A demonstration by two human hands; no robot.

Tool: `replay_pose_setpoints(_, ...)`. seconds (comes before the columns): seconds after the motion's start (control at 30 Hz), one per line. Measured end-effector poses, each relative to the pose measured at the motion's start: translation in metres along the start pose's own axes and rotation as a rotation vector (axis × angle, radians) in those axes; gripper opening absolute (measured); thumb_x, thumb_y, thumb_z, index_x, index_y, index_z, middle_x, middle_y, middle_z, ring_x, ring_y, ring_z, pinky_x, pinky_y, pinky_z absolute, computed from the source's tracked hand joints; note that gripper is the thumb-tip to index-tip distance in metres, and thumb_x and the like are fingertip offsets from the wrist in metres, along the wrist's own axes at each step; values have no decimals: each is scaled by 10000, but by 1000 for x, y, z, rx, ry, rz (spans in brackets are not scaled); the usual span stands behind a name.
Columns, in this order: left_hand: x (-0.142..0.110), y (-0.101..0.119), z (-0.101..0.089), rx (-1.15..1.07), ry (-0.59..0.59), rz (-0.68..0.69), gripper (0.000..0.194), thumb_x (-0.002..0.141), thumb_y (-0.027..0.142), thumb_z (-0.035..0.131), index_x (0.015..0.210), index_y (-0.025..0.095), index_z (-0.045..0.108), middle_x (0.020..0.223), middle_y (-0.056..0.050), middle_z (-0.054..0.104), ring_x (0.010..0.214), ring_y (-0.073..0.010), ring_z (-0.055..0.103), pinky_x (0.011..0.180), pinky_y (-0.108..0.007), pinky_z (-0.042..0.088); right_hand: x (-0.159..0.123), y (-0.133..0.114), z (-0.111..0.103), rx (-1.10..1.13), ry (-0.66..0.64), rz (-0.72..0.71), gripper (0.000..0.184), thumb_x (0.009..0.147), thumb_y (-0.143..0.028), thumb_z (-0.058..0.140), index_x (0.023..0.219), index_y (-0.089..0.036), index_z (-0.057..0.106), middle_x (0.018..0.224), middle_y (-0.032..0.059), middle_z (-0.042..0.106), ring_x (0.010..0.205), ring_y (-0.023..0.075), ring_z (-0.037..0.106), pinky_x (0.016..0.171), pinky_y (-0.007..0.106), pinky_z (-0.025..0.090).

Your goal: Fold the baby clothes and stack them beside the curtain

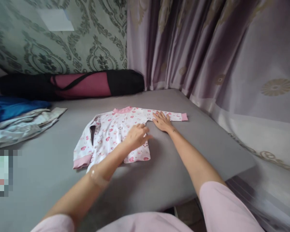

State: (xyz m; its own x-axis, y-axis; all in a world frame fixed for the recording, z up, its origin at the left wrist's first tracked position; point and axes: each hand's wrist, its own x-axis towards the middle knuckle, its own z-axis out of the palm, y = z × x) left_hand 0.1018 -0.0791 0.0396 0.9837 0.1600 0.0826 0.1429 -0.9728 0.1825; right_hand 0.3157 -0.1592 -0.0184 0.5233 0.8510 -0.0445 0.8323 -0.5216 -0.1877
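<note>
A small white long-sleeved shirt (116,129) with pink hearts, a pink collar and pink cuffs lies spread on a grey bed surface (174,174). Its right-hand sleeve stretches out straight, while the left-hand sleeve hangs down beside the body. My right hand (162,121) rests flat on the outstretched sleeve, fingers spread. Over the right side of the shirt's body is my left hand (137,137), slightly blurred, with thumb and fingers apart and nothing between them. Whether it touches the cloth I cannot tell. My left forearm hides part of the shirt's lower hem.
A long black and maroon bag (84,84) lies along the patterned wall. Blue and pale clothes (21,120) are heaped at the left. Mauve curtains (169,45) hang at the back and right. A pixelated patch covers something at the lower left.
</note>
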Motion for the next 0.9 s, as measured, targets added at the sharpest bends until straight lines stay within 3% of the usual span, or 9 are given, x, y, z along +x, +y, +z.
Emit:
replay_pose_setpoints(0.13,-58,37,5,-64,-120,34,353,895,500,587,1061,190,613,1008,-93,639,956,-252,599,813,-347,466,-4,-5,-3,18,141,-38,524,986,-388,375,1478,-207,389,1577,105,319,1447,273,241,1160,527,143)
replay_pose_setpoints(0.27,-76,50,14,-69,-117,-30,225,926,392,573,1044,201,594,1023,-79,637,956,-238,595,805,-338,468,-8,-20,-9,-32,238,-280,375,944,-252,479,1303,-212,580,1372,106,540,1264,245,436,1076,391,272)
replay_pose_setpoints(0.37,-76,54,17,-5,-95,-57,193,979,307,452,970,191,606,981,-88,653,928,-227,602,795,-334,473,-8,-30,-10,-118,206,-385,332,942,-168,437,1193,-206,651,1240,115,599,1158,251,476,984,366,314)
replay_pose_setpoints(0.5,-71,62,19,35,-77,-81,300,985,232,351,880,165,624,903,-119,668,864,-231,626,769,-352,487,-1,-32,-8,-213,202,-384,392,937,-97,365,1164,-190,671,1159,130,623,1110,258,483,944,371,307)
replay_pose_setpoints(0.7,-53,74,21,-136,113,-209,293,987,278,340,899,203,610,880,-90,663,841,-195,643,734,-306,500,11,-26,-14,-241,179,-382,380,977,-138,344,1165,-220,665,1190,106,620,1132,238,469,966,357,302)
replay_pose_setpoints(0.9,-39,86,34,-107,11,-159,239,956,253,399,871,194,615,939,-117,666,918,-230,633,761,-342,516,11,-21,-14,-239,171,-362,415,956,-94,333,1174,-229,660,1187,85,622,1144,218,472,964,327,338)
